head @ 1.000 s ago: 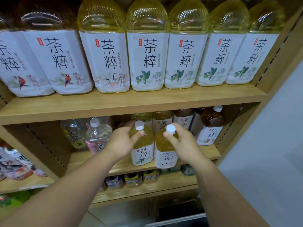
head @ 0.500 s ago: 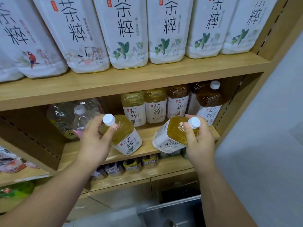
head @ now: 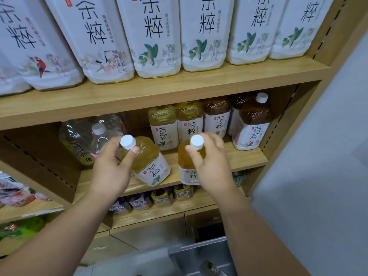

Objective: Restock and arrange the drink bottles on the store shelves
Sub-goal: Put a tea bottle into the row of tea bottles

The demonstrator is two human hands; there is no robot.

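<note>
- At the left rear of the middle light-wood shelf board [head: 245, 159] stand clear plastic bottles [head: 79, 140] holding colourless liquid. One shows a white cap.
- Left hand [head: 110, 172]: thumb and fingers are curled round the neck of a pale-yellow tea bottle [head: 148, 164] made of ribbed plastic with a white screw cap and a white label. The grip sits just under the cap.
- Pale-yellow tea bottle orientation: tilted. The long axis runs from the cap at upper left to the base at lower right, and the base is at the shelf board's front area.
- Right hand [head: 214, 168]: thumb and fingers grip the shoulder of an amber tea bottle [head: 184, 162], also white-capped and white-labelled.
- Amber tea bottle orientation: near upright, long axis vertical, cap towards the camera, base at the shelf board's front edge. It is just beside the pale-yellow tea bottle; contact between them cannot be determined.
- Behind both hands, a rear row of tea bottles [head: 189, 124] stands upright, with contents grading from yellow to brown.
- At far right stands a dark-brown tea bottle [head: 253, 124], upright, with a white cap.
</note>
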